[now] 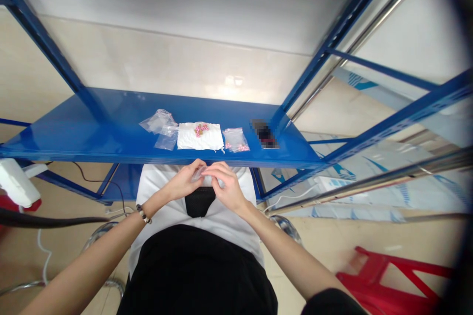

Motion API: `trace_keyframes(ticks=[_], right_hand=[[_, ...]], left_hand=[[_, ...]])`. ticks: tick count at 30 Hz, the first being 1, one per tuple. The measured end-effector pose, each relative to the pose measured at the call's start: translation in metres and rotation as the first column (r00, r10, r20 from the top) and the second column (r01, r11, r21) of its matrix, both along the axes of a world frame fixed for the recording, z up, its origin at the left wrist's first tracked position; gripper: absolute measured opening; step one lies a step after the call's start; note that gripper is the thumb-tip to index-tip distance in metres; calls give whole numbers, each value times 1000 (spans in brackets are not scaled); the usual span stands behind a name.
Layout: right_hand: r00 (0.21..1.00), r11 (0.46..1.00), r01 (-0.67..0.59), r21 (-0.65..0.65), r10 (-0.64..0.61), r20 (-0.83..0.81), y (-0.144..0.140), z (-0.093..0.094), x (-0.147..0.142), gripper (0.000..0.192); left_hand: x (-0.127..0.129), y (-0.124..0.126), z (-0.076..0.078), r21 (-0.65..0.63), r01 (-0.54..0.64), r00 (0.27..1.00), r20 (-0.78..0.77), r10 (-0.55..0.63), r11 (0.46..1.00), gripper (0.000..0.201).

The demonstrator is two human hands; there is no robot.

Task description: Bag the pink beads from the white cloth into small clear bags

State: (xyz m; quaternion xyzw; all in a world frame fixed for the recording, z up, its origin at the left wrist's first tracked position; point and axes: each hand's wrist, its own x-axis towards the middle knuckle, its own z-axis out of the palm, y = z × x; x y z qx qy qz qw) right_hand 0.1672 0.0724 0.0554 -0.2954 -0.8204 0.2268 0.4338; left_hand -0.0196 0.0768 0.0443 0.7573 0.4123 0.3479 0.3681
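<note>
Just in front of the shelf edge, above my lap, my left hand (pixel 187 178) and my right hand (pixel 226 185) meet over a small clear plastic bag (pixel 198 173). Fingers of both hands are closed on it, and they hide much of it. On the shelf beyond lies a white cloth pouch (pixel 185 137) with several pink and gold beads (pixel 201 129) on top. To its right is a zip bag (pixel 233 137) with pink beads at its bottom. Clear plastic bags (pixel 161 123) overlap to the left of the pouch.
A blue metal shelf (pixel 111 123) spans the front, with blue uprights at both sides. A dark phone-like object (pixel 265 134), blurred out, lies at its right. A red stool (pixel 384 280) stands lower right; a white device (pixel 16 182) is at far left.
</note>
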Motion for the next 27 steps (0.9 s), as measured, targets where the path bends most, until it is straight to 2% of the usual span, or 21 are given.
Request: trace_keyframes(ticks=[5,10,14,21,27], right_hand=[[994,995,-75,69,70,82,-1,-6,-1,39],[976,985,-131,114,108,191,-1,-8,-2,41],[950,976,-195,100,162,266,-2,-8,-2,45],[854,973,-230,10,197,481,-6,-8,-2,32],[766,968,-246,50,163,622,-13,-18,-4,28]], left_hand=[[0,-1,-5,122,-33,990,-131,49,992,33],[-1,-2,-4,190,20,966,-257,30,982,22],[-3,-3,0,230,65,918,-395,32,971,24],[0,-10,-4,223,128,866,-499,1,966,19],[1,-13,-9,221,194,780,-626,-13,956,19]])
